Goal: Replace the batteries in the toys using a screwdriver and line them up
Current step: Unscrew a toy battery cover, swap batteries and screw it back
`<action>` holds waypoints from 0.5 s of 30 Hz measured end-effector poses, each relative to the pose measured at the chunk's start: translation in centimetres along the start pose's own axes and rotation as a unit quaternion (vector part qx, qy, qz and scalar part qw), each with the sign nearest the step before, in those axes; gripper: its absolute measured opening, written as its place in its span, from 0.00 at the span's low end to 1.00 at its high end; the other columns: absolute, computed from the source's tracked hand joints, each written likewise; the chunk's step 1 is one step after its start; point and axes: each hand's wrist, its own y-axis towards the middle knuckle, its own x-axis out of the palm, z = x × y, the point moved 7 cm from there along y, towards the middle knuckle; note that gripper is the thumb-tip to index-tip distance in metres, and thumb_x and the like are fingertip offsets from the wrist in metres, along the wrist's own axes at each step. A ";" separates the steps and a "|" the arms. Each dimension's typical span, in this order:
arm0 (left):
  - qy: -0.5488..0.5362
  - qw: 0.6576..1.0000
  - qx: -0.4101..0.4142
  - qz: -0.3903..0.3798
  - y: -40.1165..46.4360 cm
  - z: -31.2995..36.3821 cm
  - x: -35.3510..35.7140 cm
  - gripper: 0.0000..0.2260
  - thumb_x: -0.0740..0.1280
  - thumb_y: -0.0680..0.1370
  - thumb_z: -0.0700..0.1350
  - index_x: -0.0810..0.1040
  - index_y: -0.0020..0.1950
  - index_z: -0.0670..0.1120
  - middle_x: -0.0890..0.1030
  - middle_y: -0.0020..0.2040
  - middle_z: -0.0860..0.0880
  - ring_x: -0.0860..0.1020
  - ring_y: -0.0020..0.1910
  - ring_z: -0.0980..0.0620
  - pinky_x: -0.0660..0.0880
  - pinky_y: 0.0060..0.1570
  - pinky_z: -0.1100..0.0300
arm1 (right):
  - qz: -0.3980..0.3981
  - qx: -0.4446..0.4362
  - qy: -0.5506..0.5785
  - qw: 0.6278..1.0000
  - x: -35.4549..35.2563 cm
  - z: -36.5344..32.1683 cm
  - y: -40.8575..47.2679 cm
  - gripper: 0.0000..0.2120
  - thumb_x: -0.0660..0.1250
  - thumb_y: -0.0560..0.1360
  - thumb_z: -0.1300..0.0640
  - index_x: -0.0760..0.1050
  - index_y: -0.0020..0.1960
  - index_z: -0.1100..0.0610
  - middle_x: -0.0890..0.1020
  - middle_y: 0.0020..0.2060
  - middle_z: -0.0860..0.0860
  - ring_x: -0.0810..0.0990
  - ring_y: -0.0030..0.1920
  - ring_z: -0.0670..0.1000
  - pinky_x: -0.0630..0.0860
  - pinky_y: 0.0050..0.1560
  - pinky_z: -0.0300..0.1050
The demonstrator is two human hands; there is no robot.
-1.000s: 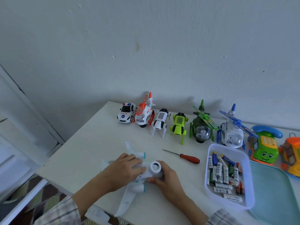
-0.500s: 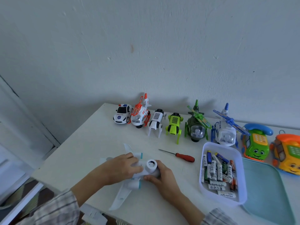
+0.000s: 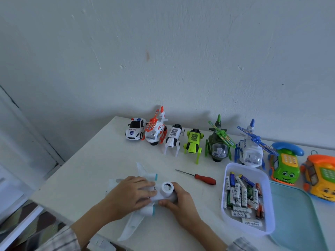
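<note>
While the left hand [image 3: 133,193] lay flat atop the toy plane [image 3: 143,200] at lower centre, fingers straight, the right hand [image 3: 178,200] curled round its nose.

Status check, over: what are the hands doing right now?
Left hand pressing on toy plane; right hand gripping its body. Screwdriver untouched. Nothing blocking.

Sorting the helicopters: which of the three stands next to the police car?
The orange-and-white helicopter; the green and blue ones stand farther right.
</note>
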 end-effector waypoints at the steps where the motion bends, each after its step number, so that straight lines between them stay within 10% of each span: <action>1: -0.009 1.000 -0.014 0.004 -0.2 -0.2 0.2 0.17 0.55 0.80 0.58 0.81 0.57 0.56 0.80 0.59 0.57 0.75 0.57 0.59 0.72 0.53 0.63 | 0.000 -0.001 0.003 1.000 0.0 -0.1 0.0 0.20 0.76 0.66 0.48 0.74 0.55 0.45 0.81 0.49 0.38 0.78 0.50 0.40 0.74 0.52 0.35; 9: -0.003 0.989 -0.094 0.116 -1.3 1.4 0.6 0.29 0.44 0.84 0.54 0.85 0.53 0.49 0.83 0.55 0.52 0.82 0.53 0.57 0.70 0.58 0.62 | -0.130 0.068 -0.132 0.980 -1.8 -1.3 1.3 0.25 0.76 0.63 0.61 0.75 0.57 0.48 0.79 0.51 0.45 0.76 0.49 0.46 0.75 0.49 0.37; 15: 0.021 0.983 -0.127 0.135 -1.5 1.7 1.1 0.29 0.42 0.85 0.50 0.84 0.54 0.46 0.83 0.56 0.49 0.82 0.54 0.52 0.66 0.61 0.59 | -0.039 0.135 -0.444 0.885 -6.5 -2.1 2.2 0.21 0.64 0.77 0.52 0.64 0.68 0.53 0.67 0.64 0.55 0.68 0.62 0.56 0.70 0.61 0.50</action>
